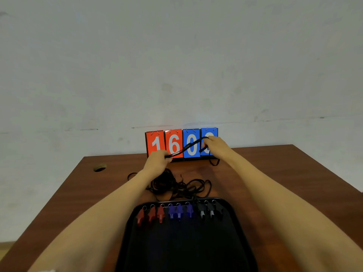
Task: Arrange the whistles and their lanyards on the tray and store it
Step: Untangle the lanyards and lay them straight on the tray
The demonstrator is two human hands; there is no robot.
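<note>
A black tray [182,244] lies on the table in front of me. Along its far edge sit three red whistles [151,214], three blue whistles [179,212] and black whistles [208,211], each with a metal ring. Beyond the tray lies a tangled heap of black lanyards [176,185]. My left hand [158,160] and my right hand [215,145] are raised over the far side of the table. Between them they grip one black lanyard [186,147], pulled taut from lower left to upper right.
A flip scoreboard [181,143] with red 1 and 6 and blue 0 cards stands against the wall behind my hands. The brown wooden table [284,183] has a round cable hole [99,167] at far left. A loose cord end [214,162] lies under the scoreboard's right side.
</note>
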